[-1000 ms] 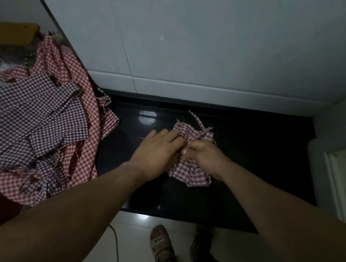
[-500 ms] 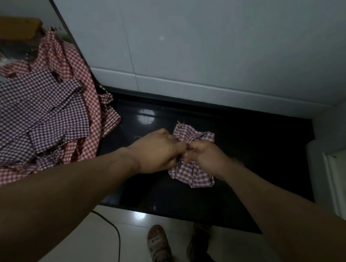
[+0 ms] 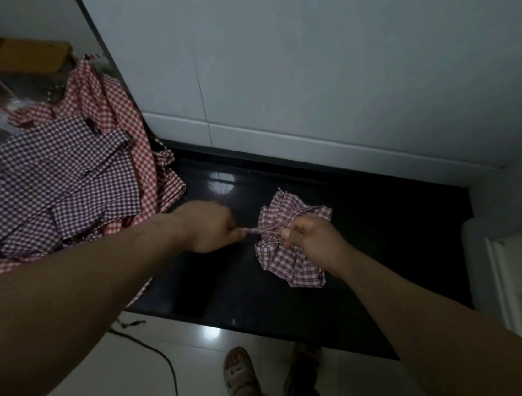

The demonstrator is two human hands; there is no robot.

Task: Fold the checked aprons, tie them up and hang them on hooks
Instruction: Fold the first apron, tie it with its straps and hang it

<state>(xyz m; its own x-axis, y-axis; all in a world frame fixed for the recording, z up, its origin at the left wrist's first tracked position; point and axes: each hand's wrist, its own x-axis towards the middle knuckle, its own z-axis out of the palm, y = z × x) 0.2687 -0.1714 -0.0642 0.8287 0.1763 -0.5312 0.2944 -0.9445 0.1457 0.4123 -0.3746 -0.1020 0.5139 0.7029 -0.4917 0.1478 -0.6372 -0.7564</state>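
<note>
My left hand [image 3: 210,227] was curled into a fist round the end of a thin checked strap [image 3: 262,229], which ran taut across to the small folded apron [image 3: 289,263]. The hand was blurred, so I could not make out each finger. My right hand [image 3: 314,240] lay over the middle of that apron, thumb and fingers pinching the strap where it cinched the cloth. The apron, checked purple and white, was gathered into a tight bundle and fanned out above and below the strap, over the glossy black counter [image 3: 390,247], close to the white wall panel [image 3: 334,57].

Well apart to the left, a loose pile of aprons [image 3: 55,190] lay in a heap, purple-checked ones on top of red-checked ones, with one edge spilling onto the counter. Behind the pile sat a brown cardboard box [image 3: 28,55]. On the pale floor below, a dark cable [image 3: 161,358] curved past my sandals [image 3: 240,373].
</note>
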